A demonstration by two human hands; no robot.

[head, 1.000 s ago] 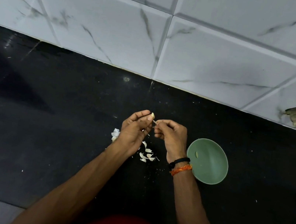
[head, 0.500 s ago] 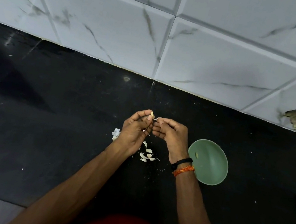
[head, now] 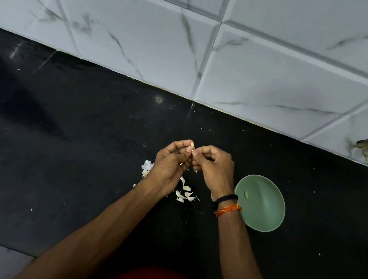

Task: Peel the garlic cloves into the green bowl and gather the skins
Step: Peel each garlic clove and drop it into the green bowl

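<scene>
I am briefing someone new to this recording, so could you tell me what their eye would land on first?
First, the two hands meeting at the centre over the black counter: the left hand pinches a garlic clove while the right hand picks at it. Just right of the right wrist sits the green bowl, with one small piece inside. Pale garlic skins lie scattered on the counter below the hands.

We see a pale garlic clove (head: 192,144) pinched at our fingertips, held up above the dark tabletop (head: 57,143). The round green bowl (head: 262,214) sits upright to the right, one small peeled clove (head: 246,194) inside near its left wall. White skins (head: 184,193) lie scattered just left of the bowl; a papery clump (head: 146,166) lies further left.
</scene>
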